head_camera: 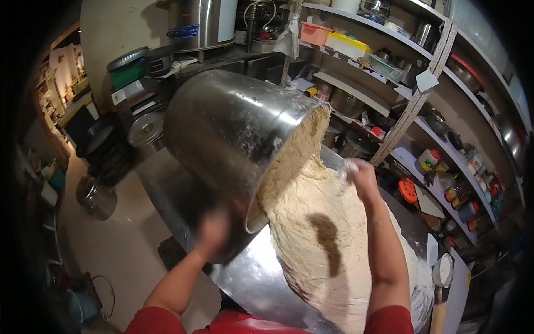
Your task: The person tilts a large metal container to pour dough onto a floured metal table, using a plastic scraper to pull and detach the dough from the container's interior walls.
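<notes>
A large stainless steel pot (217, 125) lies tipped on its side, its mouth facing right. Out of it a wide mass of pale dough (308, 200) spreads over the steel worktop (258, 271); some still lines the pot's inside. My left hand (213, 229) is at the pot's lower side near the rim, too blurred to show its fingers or whether it grips. Above the far edge of the dough is my right hand (362, 177), fingers curled around white, flour-like matter, with a faint pale blur below. A dark shadow falls across the dough.
Loose flour (422, 288), a small bowl of white powder (443, 269) and a rolling pin (438, 317) are at the lower right. Metal shelving (411, 121) with pots and jars stands behind. A metal pot (96, 198) sits on the floor at left.
</notes>
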Motion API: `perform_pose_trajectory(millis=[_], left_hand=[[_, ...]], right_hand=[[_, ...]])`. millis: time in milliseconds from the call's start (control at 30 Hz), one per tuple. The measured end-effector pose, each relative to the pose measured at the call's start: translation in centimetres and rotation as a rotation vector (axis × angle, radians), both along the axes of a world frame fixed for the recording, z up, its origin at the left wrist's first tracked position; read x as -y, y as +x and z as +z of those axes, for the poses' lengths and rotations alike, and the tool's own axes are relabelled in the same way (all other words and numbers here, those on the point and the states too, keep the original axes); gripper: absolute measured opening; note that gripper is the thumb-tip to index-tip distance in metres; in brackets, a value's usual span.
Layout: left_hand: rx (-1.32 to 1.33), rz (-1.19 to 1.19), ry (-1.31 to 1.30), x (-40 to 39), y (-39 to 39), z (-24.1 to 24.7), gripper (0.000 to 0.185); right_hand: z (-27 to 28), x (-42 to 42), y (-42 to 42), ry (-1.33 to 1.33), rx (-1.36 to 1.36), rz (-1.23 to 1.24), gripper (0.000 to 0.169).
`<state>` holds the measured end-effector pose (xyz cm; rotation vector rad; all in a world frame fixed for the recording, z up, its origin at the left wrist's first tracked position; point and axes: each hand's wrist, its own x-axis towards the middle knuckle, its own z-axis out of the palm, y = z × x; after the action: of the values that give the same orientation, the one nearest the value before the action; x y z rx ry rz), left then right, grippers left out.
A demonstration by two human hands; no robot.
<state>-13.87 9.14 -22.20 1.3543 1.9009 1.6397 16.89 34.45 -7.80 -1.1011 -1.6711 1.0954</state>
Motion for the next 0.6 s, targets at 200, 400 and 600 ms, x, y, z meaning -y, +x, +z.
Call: perform_pose_trajectory(millis=[200, 400, 600], left_hand=[[0.141, -0.129, -0.084, 1.2, -0.1, -0.5, 0.033], [0.280, -0.241, 0.243, 0.7, 0.8, 3.0, 0.010], [0.426, -0.350, 0.137, 1.6, -0.2, 0.8, 0.005]], right_hand=[[3.4, -5.3, -8.1, 0.090, -0.047, -0.148, 0.026], [0.1, -7.7, -11.9, 0.243, 0.149, -0.048, 0.022], [-2.8, -7.2, -12.6, 0.308, 0.450, -0.275, 0.027]])
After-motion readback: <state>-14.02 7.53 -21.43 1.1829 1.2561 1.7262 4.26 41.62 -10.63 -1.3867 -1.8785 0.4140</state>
